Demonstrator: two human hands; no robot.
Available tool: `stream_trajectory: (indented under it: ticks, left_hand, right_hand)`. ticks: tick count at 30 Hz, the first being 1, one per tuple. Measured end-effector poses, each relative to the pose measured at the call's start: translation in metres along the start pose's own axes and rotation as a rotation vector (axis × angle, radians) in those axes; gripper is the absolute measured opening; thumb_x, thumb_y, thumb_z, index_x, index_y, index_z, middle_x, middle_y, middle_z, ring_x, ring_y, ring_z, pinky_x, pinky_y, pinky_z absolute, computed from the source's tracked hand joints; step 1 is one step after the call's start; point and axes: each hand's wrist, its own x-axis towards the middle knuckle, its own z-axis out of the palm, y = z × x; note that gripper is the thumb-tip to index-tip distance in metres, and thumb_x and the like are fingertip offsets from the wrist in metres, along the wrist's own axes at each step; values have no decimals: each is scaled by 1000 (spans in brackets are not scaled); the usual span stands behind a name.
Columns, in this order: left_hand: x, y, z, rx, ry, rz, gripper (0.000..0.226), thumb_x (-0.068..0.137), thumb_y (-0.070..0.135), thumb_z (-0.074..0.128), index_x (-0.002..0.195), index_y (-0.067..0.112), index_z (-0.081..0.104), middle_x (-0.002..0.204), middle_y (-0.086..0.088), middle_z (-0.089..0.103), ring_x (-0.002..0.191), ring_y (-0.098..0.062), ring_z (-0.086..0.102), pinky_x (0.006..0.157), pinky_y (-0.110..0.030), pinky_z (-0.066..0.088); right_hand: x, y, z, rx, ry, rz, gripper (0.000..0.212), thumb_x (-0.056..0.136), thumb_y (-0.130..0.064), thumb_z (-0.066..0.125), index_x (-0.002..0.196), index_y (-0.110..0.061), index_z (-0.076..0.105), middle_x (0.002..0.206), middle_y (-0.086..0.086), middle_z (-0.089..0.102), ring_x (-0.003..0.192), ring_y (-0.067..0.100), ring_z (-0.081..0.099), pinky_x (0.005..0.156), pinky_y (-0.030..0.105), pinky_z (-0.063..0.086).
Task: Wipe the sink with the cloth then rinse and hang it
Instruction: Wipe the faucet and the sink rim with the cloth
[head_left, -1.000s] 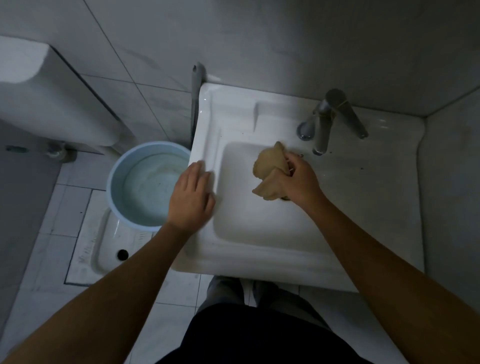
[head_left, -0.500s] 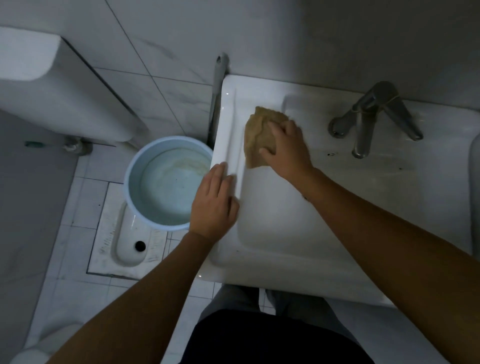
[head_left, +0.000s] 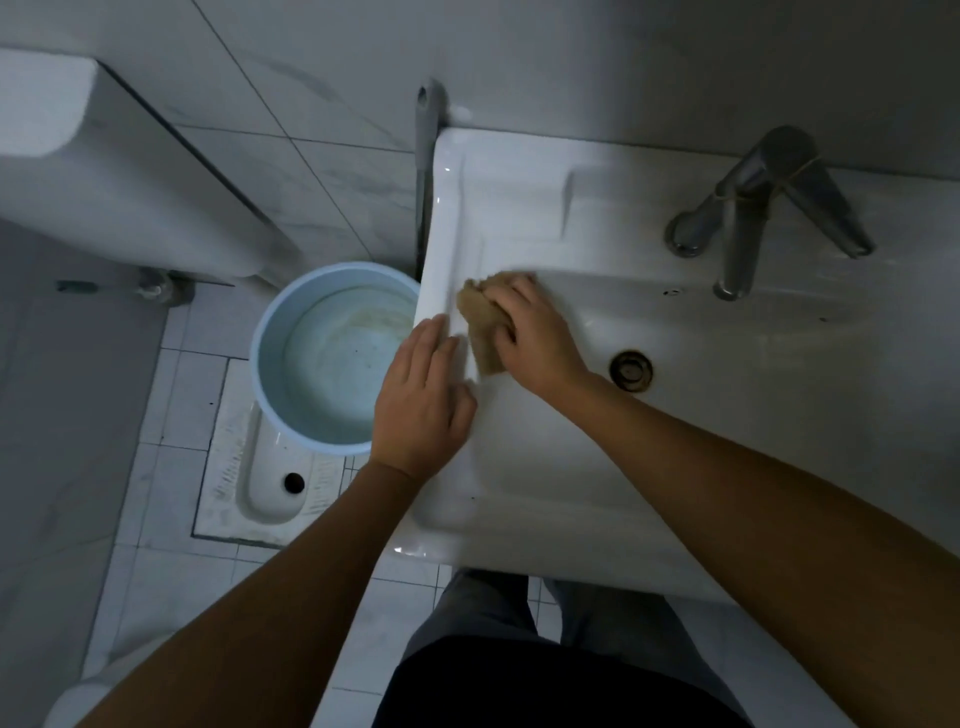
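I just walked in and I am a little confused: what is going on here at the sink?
A person is wiping the white sink. The right hand holds a tan cloth against the basin's left edge, while the left hand rests flat on the left rim. No water visibly runs from the faucet; rinsing and hanging are not yet done.

Tan-brown cloth (head_left: 480, 325), left of centre. Glossy white sink (head_left: 519, 218), with a rust-brown ring around the drain (head_left: 631, 368). Dull grey metal faucet (head_left: 748, 208), upper right. Pale blue bucket (head_left: 265, 332), left of centre, yellowish stain inside. White floor tiles (head_left: 156, 467) in a grey-grouted grid, lower left. Pale grey wall tiles (head_left: 311, 130), faintly veined, along the top. Grey trousers (head_left: 478, 608) and black shirt (head_left: 545, 686), bottom edge.
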Motion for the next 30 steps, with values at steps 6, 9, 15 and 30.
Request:
stream_trajectory:
  ticks: [6,9,15,30]
  left_hand:
    - [-1,1,-3,35,-18,13,50,90,25,58,134,1,54,151,-20,45,141,-36,40,121,-42,30]
    - [-3,-1,-2,66,-37,19,49,91,27,57,134,2,55,153,-19,42,143,-36,37,122,-39,25]
    - [-4,1,-1,129,-66,47,50,90,26,57,132,-1,55,153,-24,40,141,-41,36,122,-43,22]
    - [102,133,45,136,-184,250,62,94,37,46,149,8,40,157,-19,38,146,-38,34,122,-52,25]
  right_hand:
    - [-93,56,-25,43,-36,327,22,88,-6,59,108,-12,67,95,-4,53,85,20,57,73,28,42]
    - [-124,70,-55,47,66,432,20,90,-11,62,109,-11,68,93,-5,58,83,16,56,74,27,42]
    - [-141,98,-124,-12,243,551,24,92,-18,63,115,-13,66,99,2,54,84,17,56,74,25,41]
    - [-46,141,-239,-126,453,364,35,83,-31,71,114,-17,63,112,7,61,100,22,60,86,37,53]
